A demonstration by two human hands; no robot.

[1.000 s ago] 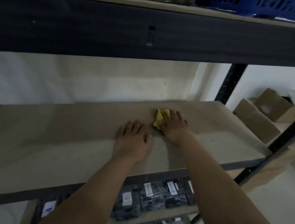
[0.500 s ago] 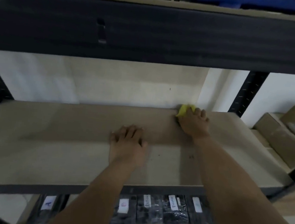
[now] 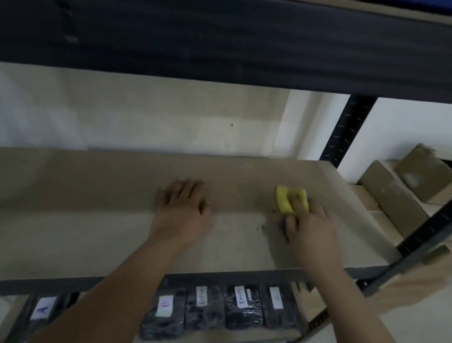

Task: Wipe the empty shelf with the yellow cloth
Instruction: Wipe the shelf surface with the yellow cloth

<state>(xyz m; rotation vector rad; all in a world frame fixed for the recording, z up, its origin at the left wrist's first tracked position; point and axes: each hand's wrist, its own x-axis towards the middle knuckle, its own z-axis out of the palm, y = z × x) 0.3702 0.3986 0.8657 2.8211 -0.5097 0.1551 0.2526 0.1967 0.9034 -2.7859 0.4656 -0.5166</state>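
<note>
Two hands on shelf: right hand grip presses yellow cloth under fingertips; left hand flat, empty.

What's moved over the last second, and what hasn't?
The right hand swept the cloth from mid-shelf to the back edge, then pulled it toward the front again, further right. The left hand stayed flat on the shelf. The cloth was never let go.
</note>
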